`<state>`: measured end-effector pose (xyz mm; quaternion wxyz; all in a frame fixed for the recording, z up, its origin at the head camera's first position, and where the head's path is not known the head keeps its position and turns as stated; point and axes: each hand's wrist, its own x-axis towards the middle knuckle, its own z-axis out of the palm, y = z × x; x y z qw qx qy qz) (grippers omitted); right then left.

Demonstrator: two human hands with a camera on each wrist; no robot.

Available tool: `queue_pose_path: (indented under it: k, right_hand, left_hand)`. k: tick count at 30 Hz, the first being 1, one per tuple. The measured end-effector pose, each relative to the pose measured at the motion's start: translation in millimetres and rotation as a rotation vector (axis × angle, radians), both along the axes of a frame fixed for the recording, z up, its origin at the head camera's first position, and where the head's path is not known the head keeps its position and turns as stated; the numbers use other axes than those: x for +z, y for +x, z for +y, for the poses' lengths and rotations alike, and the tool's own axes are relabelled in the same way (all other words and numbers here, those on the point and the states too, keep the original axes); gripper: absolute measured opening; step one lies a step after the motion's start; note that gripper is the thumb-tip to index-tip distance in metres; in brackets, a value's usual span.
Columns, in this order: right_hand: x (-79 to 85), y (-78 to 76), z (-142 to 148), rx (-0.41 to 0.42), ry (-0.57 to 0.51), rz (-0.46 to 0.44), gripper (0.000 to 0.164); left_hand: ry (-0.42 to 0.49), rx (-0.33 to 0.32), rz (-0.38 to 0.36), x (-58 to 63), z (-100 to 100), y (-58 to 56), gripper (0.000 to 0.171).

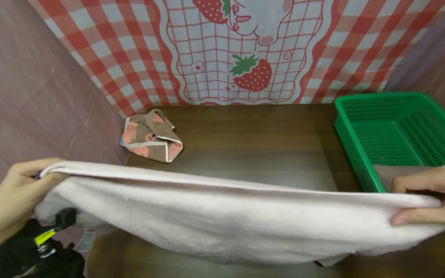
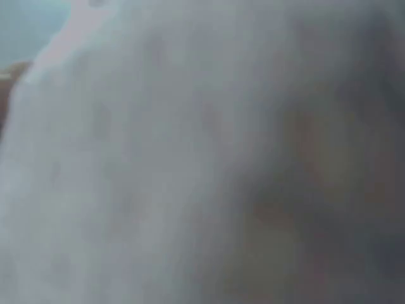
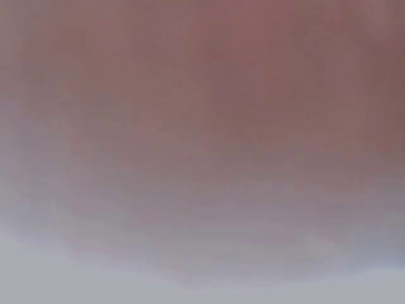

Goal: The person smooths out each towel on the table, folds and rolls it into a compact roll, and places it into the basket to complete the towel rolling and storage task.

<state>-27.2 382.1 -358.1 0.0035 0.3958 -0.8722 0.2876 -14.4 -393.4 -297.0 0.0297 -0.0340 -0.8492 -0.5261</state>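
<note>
A pale pinkish-white towel (image 1: 222, 216) hangs stretched across the front of the head view, its upper edge pulled nearly straight and the rest sagging in soft folds. At the left end, my left hand (image 1: 26, 191) grips a corner between thumb and fingers. My right hand (image 1: 424, 180) pinches the other end at the right border, partly cut off by the frame. Blurred white cloth (image 2: 126, 152) fills most of the left wrist view. The right wrist view holds only a pinkish and grey blur, too close to make out.
A crumpled brown and pink towel (image 1: 151, 137) lies at the table's back left. On the right stands a green plastic basket (image 1: 358, 154) with a brownish cloth (image 1: 386, 175) inside. A small cloth corner (image 1: 332, 261) shows below the white towel on the wooden table (image 1: 243, 135).
</note>
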Motion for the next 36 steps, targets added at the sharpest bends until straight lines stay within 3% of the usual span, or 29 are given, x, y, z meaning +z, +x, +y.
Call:
queue_pose_path:
  k: [1, 2, 4, 6, 8, 10, 12, 17, 21, 24, 28, 31, 36]
  right_hand:
    - [8.4, -1.8, -12.6, -0.047, 0.070, 0.006, 0.049]
    - [20.7, -1.4, -29.6, -0.148, 0.180, 0.004, 0.046]
    - [35.6, -11.5, -56.4, -0.249, 0.314, -0.084, 0.035]
    - [44.1, -24.9, -75.4, -0.334, 0.439, -0.146, 0.025]
    - [42.7, -41.3, -83.7, -0.405, 0.507, -0.178, 0.011]
    - [36.5, -57.3, -86.6, -0.437, 0.500, -0.121, 0.002]
    - [33.3, -68.1, -91.0, -0.477, 0.464, -0.029, 0.007]
    - [27.5, -80.9, -96.8, -0.549, 0.409, 0.152, 0.012]
    - [24.8, -77.6, -95.7, -0.522, 0.435, 0.183, 0.013]
    - [19.3, -69.2, -94.3, -0.441, 0.471, 0.166, 0.013]
    - [2.9, -54.1, -97.4, -0.334, 0.517, 0.024, 0.013]
    - [-13.0, -43.7, -101.8, -0.274, 0.517, -0.109, 0.018]
    - [-39.4, -29.8, -108.9, -0.177, 0.548, -0.340, 0.016]
  left_hand:
    - [-0.068, 0.020, -0.023, 0.2, 3.0, -8.0, 0.021]
    - [-0.149, 0.041, -0.043, -0.7, 6.9, -17.4, 0.020]
    - [-0.260, 0.031, -0.067, -6.6, 13.0, -38.4, 0.025]
    - [-0.360, 0.021, -0.071, -15.8, 19.9, -58.3, 0.033]
    - [-0.423, -0.004, -0.039, -28.1, 24.6, -74.7, 0.038]
    - [-0.469, -0.004, 0.016, -39.3, 27.2, -86.6, 0.036]
    - [-0.501, 0.036, 0.110, -49.4, 28.7, -95.9, 0.029]
    - [-0.453, 0.133, 0.308, -62.9, 27.4, -109.8, 0.016]
    - [-0.417, 0.125, 0.324, -68.0, 21.7, -109.9, 0.015]
    - [-0.465, 0.053, 0.279, -73.7, 11.5, -103.6, 0.014]
    - [-0.542, -0.087, 0.174, -88.2, -6.4, -86.1, 0.013]
    - [-0.550, -0.164, 0.088, -100.4, -16.8, -72.8, 0.014]
    - [-0.552, -0.281, -0.076, -122.0, -23.5, -61.6, 0.015]
